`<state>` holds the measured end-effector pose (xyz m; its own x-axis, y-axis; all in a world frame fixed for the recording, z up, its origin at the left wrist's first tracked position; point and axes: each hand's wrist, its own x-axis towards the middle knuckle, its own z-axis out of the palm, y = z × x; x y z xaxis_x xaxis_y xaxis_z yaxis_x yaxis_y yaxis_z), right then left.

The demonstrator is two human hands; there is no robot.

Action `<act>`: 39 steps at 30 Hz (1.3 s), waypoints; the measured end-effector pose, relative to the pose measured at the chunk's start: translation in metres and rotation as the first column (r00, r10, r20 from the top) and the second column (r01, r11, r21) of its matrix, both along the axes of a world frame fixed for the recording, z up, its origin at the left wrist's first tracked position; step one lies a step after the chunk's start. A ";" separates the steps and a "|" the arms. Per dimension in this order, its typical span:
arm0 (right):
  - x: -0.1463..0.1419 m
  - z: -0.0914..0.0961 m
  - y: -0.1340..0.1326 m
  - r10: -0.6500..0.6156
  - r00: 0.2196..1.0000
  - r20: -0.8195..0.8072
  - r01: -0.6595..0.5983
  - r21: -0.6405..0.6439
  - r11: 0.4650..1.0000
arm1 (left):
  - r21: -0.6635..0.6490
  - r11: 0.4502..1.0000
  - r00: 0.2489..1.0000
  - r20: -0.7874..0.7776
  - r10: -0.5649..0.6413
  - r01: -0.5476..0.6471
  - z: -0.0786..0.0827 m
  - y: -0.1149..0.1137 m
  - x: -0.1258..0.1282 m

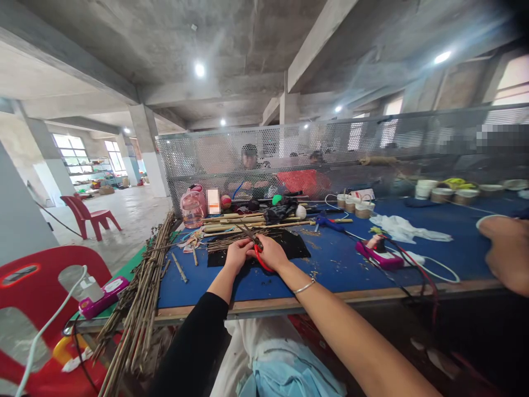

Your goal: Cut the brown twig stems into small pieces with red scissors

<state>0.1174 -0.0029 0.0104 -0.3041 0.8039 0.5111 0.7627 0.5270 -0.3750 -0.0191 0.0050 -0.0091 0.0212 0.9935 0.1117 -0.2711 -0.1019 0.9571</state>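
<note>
In the middle of the head view my right hand [270, 253] is closed around red-handled scissors [261, 258], whose blades point away over the table. Close against it, my left hand [237, 255] has its fingers bent together; what they pinch is too small to make out. Beneath and beyond both hands, thin brown twigs [221, 241] lie on a black cloth [296, 246]. Short cut pieces of stick [180, 269] rest on the blue tabletop [173, 292] to the left.
A long bundle of dry stalks [136, 309] overhangs the table's left end. Thicker sticks, yarn balls and a pink jug [193, 207] stand before a perforated metal screen [206, 149]. A blue glue gun [330, 223], purple power strip [380, 256] and cables lie right. Another person's arm [510, 253] reaches in.
</note>
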 end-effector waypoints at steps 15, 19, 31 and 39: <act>0.001 -0.004 0.004 0.007 1.000 0.024 -0.008 0.024 1.000 | 0.021 1.000 0.999 -0.026 0.019 -0.019 0.005 -0.005 0.001; 0.002 0.001 -0.001 -0.018 0.998 0.061 0.021 -0.059 0.998 | 0.050 0.998 0.998 -0.046 0.051 -0.048 0.003 -0.002 0.000; 0.001 -0.008 0.009 -0.025 0.996 0.084 0.020 0.057 0.998 | 0.109 0.991 0.992 -0.091 0.088 -0.078 0.005 -0.003 -0.002; 0.001 -0.010 0.010 0.000 0.996 0.085 -0.009 0.102 0.995 | 0.156 0.984 0.989 -0.108 0.099 -0.081 0.008 -0.005 -0.001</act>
<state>0.1182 0.0066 0.0006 -0.3535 0.7474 0.5625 0.7868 0.5628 -0.2533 -0.0201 -0.0003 -0.0013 -0.0462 0.9639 0.2621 -0.1434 -0.2660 0.9532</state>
